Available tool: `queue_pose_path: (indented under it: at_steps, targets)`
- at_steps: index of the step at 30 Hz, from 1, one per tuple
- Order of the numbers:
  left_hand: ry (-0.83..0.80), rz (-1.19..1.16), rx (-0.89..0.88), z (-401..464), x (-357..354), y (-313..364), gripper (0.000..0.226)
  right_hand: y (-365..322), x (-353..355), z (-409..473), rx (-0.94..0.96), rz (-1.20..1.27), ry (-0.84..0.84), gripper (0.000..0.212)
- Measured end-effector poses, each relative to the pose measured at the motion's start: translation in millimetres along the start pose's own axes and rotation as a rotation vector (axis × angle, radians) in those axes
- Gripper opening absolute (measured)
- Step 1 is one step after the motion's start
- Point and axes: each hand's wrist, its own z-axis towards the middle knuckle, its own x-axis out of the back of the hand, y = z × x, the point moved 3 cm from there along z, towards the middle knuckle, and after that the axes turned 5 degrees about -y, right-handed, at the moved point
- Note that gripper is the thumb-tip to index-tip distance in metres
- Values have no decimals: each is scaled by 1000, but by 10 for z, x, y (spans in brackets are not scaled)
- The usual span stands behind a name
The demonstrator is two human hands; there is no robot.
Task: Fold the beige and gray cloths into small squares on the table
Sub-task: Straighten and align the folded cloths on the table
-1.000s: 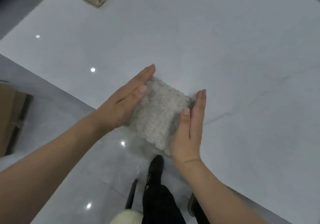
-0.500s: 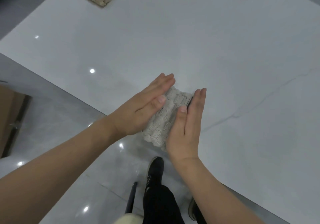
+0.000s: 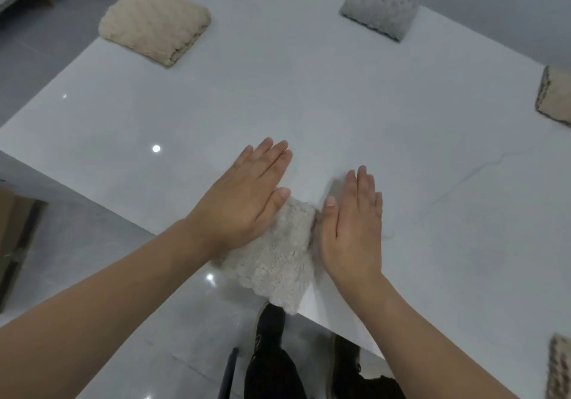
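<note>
1. Two hands, both flat with fingers straight, flank one folded cloth [image 3: 278, 253] at the near edge of the white table [image 3: 340, 105].
2. Left hand [image 3: 244, 201]: palm down, lying over the cloth's left part, fingers stretched past it onto the tabletop.
3. Right hand [image 3: 352, 225]: palm down just beside the cloth's right edge; whether it touches the cloth cannot be told.
4. Folded cloth: pale beige, nubbly; its near corner hangs slightly over the table edge.
5. Far left corner: beige folded square [image 3: 154, 21].
6. Far edge: gray folded square [image 3: 380, 4].
7. Right edge: beige square [image 3: 556, 99], partly cut off.
8. Lower right: another cloth [image 3: 560, 367], blurred.
9. Below the table: dark shoes [image 3: 268, 321] on gray floor.
</note>
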Motion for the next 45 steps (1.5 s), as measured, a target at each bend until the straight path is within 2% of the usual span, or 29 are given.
queue_pose_path:
  at_steps: [5, 13, 22, 33, 39, 45]
  targets:
    - [48, 94, -35, 690, 161, 190, 61, 174, 306, 466, 41, -23, 34, 63]
    - [33, 183, -63, 1482, 109, 340, 61, 497, 514, 1091, 84, -67, 13, 66]
    - [-38, 168, -99, 1941, 231, 20, 63, 463, 400, 1539, 46, 13, -16, 67]
    - [-12, 114, -170, 2533, 610, -617, 67, 65, 220, 2246, -26, 86, 125, 63]
    - [20, -2, -141, 2995, 527, -694, 70, 283, 309, 2718, -65, 216, 230, 62]
    - [100, -29, -113, 3476, 493, -819, 66, 626, 596, 3157, -179, 511, 343, 53]
